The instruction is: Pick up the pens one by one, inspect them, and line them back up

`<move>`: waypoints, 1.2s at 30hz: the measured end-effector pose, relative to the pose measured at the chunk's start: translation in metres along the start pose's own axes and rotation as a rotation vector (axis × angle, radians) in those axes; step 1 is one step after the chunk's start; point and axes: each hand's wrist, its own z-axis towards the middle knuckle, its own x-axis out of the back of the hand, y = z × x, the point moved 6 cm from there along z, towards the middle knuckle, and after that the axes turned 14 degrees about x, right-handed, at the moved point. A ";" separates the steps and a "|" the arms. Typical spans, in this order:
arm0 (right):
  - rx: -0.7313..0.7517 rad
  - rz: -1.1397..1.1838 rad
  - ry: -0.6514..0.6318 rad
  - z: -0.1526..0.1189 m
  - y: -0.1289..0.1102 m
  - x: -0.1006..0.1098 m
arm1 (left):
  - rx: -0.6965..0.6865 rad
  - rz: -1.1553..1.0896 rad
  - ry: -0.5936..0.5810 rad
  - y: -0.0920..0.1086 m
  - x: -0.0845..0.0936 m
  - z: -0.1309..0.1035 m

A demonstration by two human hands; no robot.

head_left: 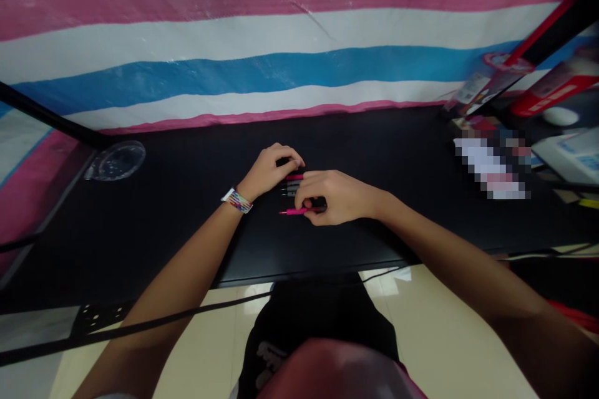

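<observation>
Grey pens partly hidden by right fingers — papers pixelated — right arm cut off.

Beneath the left hand and right hand, the long black flat bench looks smooth and matt with a faint sheen. The slim pink-and-black pen in the right hand looks like smooth plastic. Beyond both hands, the pink, white and blue striped plastic sheet is glossy and creased. Left of the left hand, the clear round plastic container shines. Below the hands, the cream tiled floor looks smooth and glossy.
</observation>
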 end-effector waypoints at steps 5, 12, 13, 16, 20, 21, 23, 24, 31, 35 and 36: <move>-0.105 0.166 0.268 -0.006 0.021 0.021 | -0.035 -0.159 0.112 0.010 0.009 -0.007; -0.327 0.369 0.563 -0.024 0.061 0.041 | -0.021 -0.187 0.135 0.018 0.004 -0.008; -0.344 0.386 0.575 -0.026 0.064 0.042 | -0.015 -0.199 0.150 0.016 0.004 -0.007; -0.368 0.400 0.594 -0.032 0.073 0.046 | 0.004 -0.259 0.203 0.009 0.007 -0.004; -0.381 0.460 0.690 -0.042 0.089 0.052 | 0.006 -0.309 0.322 -0.003 0.014 -0.001; -0.392 0.489 0.726 -0.045 0.092 0.053 | 0.008 -0.304 0.347 -0.005 0.016 0.000; -0.424 0.551 0.793 -0.048 0.098 0.053 | 0.015 -0.279 0.377 -0.009 0.017 0.001; -0.439 0.578 0.821 -0.049 0.100 0.053 | 0.018 -0.263 0.383 -0.010 0.017 0.002; -0.465 0.625 0.911 -0.051 0.108 0.050 | -0.008 -0.209 0.398 -0.013 0.020 0.001; -0.450 0.537 0.954 -0.051 0.111 0.049 | -0.014 -0.177 0.379 -0.014 0.018 0.001; -0.443 0.513 0.960 -0.050 0.111 0.050 | -0.006 -0.178 0.381 -0.015 0.018 0.002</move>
